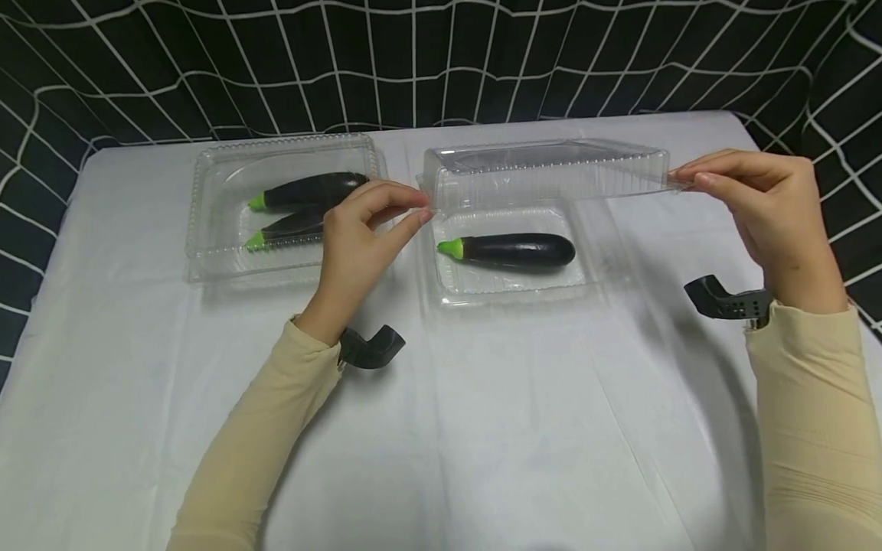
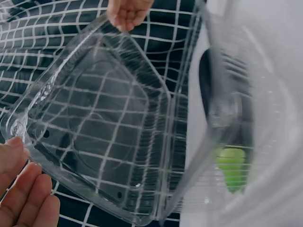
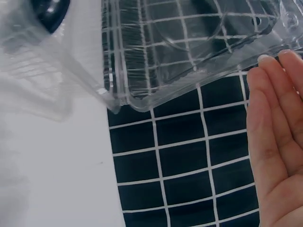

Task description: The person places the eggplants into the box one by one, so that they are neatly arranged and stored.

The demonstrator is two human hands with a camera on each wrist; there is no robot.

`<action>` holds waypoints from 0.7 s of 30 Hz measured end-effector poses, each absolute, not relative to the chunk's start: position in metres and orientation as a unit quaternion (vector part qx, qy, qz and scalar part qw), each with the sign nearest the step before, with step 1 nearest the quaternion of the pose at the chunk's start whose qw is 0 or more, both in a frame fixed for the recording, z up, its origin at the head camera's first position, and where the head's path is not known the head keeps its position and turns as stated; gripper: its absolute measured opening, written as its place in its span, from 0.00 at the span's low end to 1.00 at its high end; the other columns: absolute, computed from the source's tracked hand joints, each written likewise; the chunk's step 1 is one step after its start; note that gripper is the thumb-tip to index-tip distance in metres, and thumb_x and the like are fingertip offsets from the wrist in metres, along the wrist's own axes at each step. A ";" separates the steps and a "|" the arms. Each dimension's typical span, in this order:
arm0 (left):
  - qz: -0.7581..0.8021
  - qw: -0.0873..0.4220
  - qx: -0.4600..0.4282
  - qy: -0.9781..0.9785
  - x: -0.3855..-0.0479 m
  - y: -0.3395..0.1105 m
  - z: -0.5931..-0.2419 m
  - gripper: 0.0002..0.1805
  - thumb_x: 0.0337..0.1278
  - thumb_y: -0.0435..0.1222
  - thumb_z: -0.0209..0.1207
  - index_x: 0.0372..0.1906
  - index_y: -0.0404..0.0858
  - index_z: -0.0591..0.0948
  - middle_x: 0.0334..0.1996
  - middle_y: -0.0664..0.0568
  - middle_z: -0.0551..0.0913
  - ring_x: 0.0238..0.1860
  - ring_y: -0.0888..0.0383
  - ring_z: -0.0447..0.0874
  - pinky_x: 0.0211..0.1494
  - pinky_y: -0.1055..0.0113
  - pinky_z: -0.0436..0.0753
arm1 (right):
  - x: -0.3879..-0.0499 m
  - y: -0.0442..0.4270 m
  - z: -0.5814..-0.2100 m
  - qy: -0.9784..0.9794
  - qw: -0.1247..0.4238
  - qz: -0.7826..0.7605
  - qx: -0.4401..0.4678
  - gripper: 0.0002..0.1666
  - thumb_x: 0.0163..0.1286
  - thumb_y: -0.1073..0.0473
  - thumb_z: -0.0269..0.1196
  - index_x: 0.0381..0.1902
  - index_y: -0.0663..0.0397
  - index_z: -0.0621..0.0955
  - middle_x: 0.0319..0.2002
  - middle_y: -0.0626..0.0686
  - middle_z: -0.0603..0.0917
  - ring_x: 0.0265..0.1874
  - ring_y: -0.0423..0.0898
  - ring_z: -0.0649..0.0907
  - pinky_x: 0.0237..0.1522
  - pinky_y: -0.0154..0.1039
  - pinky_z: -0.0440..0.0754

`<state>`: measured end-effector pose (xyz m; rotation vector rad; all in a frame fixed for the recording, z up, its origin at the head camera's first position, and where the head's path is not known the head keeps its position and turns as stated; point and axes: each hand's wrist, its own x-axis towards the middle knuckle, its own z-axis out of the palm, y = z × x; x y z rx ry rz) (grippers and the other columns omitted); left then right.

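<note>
A clear plastic clamshell box stands in the middle, its lid [image 1: 551, 180] raised on the far side above the base [image 1: 510, 295]. One eggplant [image 1: 525, 250] with a bright green stem lies in that base, stem to the left. At the lid's left corner, my left hand [image 1: 361, 249] pinches the edge between thumb and fingers. My right hand [image 1: 779, 203] pinches the right corner, held a little higher. The left wrist view shows the lid [image 2: 94, 127] standing open, with a hand at each of two corners. Fingers [image 3: 270, 109] of the right hand lie along the lid's edge in the right wrist view.
To the left sits another clear plastic box [image 1: 227, 264] with two eggplants [image 1: 310, 190] inside, partly hidden behind my left hand. A white cloth [image 1: 524, 428] covers the table. Dark fabric with a white grid [image 1: 441, 61] rises behind the far edge and at both sides.
</note>
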<state>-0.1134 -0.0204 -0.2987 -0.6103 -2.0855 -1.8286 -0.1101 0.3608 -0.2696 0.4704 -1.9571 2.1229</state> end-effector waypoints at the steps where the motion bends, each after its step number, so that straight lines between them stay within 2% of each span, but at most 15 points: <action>1: -0.629 0.154 -0.216 -0.731 -0.112 -0.020 -0.300 0.06 0.48 0.24 0.66 0.35 0.26 0.84 0.36 0.42 0.83 0.42 0.57 0.81 0.51 0.69 0.79 | -0.108 0.361 -0.271 -0.674 0.107 0.714 0.158 0.07 0.59 0.83 0.56 0.35 0.91 0.75 0.35 0.65 0.85 0.37 0.53 0.84 0.47 0.36 0.80; 5: -0.585 0.171 -0.228 -0.759 -0.104 -0.020 -0.306 0.06 0.49 0.26 0.66 0.34 0.30 0.85 0.36 0.45 0.84 0.42 0.58 0.81 0.51 0.71 0.79 | -0.099 0.362 -0.273 -0.708 0.097 0.688 0.127 0.08 0.59 0.80 0.59 0.36 0.85 0.78 0.36 0.62 0.86 0.38 0.50 0.84 0.48 0.33 0.78; 11: -0.545 0.173 -0.238 -0.785 -0.095 -0.021 -0.314 0.06 0.49 0.28 0.67 0.35 0.33 0.85 0.37 0.48 0.85 0.43 0.58 0.82 0.47 0.70 0.78 | -0.090 0.363 -0.283 -0.722 0.092 0.678 0.104 0.08 0.59 0.80 0.60 0.36 0.83 0.80 0.37 0.61 0.86 0.39 0.49 0.84 0.48 0.32 0.78; 16: -0.537 0.162 -0.239 -0.792 -0.089 -0.021 -0.321 0.07 0.48 0.27 0.67 0.35 0.33 0.85 0.38 0.48 0.85 0.42 0.56 0.83 0.49 0.69 0.78 | -0.085 0.363 -0.294 -0.723 0.092 0.675 0.110 0.08 0.57 0.82 0.59 0.35 0.78 0.82 0.36 0.59 0.86 0.38 0.48 0.83 0.44 0.30 0.79; 21: -0.530 0.159 -0.248 -0.795 -0.084 -0.022 -0.329 0.05 0.51 0.26 0.64 0.35 0.33 0.85 0.38 0.49 0.85 0.44 0.57 0.82 0.49 0.68 0.78 | -0.080 0.362 -0.306 -0.734 0.097 0.664 0.106 0.09 0.54 0.83 0.61 0.35 0.80 0.81 0.35 0.57 0.86 0.37 0.47 0.83 0.40 0.29 0.79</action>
